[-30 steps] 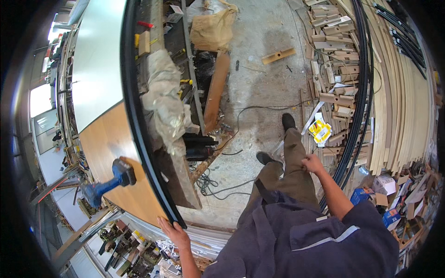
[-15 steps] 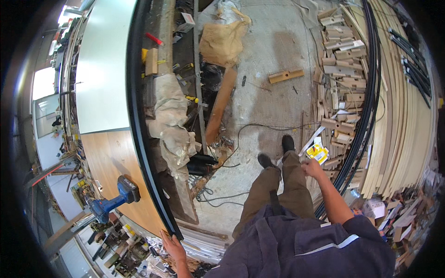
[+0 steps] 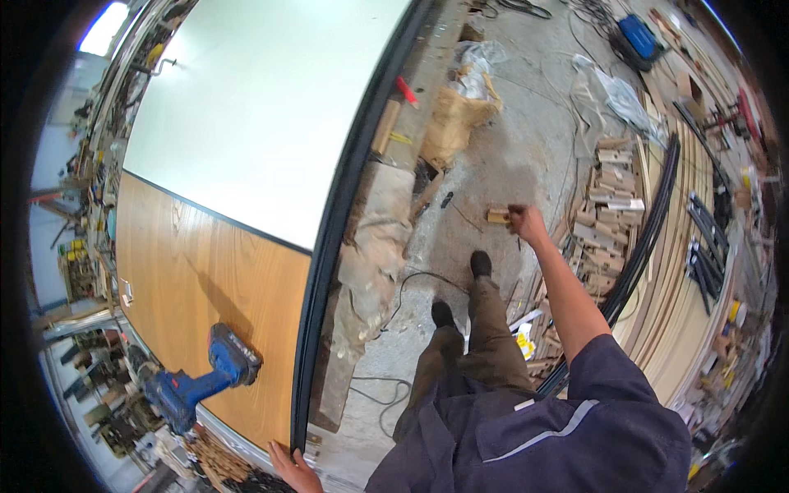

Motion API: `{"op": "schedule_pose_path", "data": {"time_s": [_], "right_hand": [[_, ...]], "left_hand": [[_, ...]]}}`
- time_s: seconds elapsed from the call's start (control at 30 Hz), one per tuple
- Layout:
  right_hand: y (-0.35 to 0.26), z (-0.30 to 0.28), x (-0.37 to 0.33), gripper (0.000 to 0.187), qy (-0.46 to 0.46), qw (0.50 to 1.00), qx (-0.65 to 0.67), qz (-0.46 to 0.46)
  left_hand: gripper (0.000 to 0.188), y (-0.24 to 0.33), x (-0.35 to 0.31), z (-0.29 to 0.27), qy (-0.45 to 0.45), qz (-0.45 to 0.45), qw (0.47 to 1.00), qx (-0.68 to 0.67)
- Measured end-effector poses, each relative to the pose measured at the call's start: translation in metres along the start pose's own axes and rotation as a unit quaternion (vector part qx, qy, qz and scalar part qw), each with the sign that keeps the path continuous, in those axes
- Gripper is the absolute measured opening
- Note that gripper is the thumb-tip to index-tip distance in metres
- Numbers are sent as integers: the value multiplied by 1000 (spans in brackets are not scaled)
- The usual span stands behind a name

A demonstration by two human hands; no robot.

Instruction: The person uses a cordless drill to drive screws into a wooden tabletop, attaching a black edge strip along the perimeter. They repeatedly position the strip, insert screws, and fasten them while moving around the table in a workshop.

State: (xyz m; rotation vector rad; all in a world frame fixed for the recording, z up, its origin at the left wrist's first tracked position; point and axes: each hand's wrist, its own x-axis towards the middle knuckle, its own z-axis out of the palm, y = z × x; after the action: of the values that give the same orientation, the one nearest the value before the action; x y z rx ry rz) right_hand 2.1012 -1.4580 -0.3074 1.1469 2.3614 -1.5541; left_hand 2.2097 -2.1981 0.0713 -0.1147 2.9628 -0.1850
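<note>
My left hand [image 3: 293, 470] rests on the near corner of a large panel, its fingers on the edge beside the black frame strip [image 3: 327, 238]. This panel has a white part [image 3: 255, 107] at the far side and a wood-grain part [image 3: 222, 263] nearer me. On the wood-grain part sits a blue cordless drill [image 3: 193, 386] with a dark battery. My right hand [image 3: 526, 223] is out over the floor, fingers curled closed; whatever they may hold is hidden. From my view it partly covers a wooden block [image 3: 497, 216] that lies on the floor.
A beige cloth [image 3: 374, 238] drapes the bench beside the frame, with a red tool [image 3: 408, 93] farther along. Notched wood offcuts [image 3: 604, 218] lie piled to the right, beside black strips [image 3: 657, 222] and long boards [image 3: 666, 329]. A cable [image 3: 386, 394] crosses the floor.
My right arm has stretched forward from beside my leg to over the floor. My left hand stays on the panel's corner. The view has shifted left, bringing more of the panel in.
</note>
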Motion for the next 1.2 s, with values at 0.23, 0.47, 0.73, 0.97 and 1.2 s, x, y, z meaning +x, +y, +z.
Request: {"op": "schedule_pose_path", "data": {"time_s": [0.23, 0.47, 0.73, 0.97, 1.2], "right_hand": [[-159, 31, 279, 26, 69, 933, -197, -294], [-255, 142, 399, 29, -19, 932, -251, -260], [-271, 171, 440, 33, -29, 914, -298, -274], [-276, 193, 444, 36, -47, 913, -295, -279], [-277, 207, 442, 39, -55, 908, -302, -286]], "left_hand": [[54, 0, 2, 11, -25, -108, 994, 7], [60, -87, -127, 23, -255, -102, 858, 433], [50, 23, -11, 20, -64, -374, 925, -2], [49, 17, -32, 15, -40, -289, 954, 67], [53, 42, -9, 5, -59, -325, 943, 53]]}}
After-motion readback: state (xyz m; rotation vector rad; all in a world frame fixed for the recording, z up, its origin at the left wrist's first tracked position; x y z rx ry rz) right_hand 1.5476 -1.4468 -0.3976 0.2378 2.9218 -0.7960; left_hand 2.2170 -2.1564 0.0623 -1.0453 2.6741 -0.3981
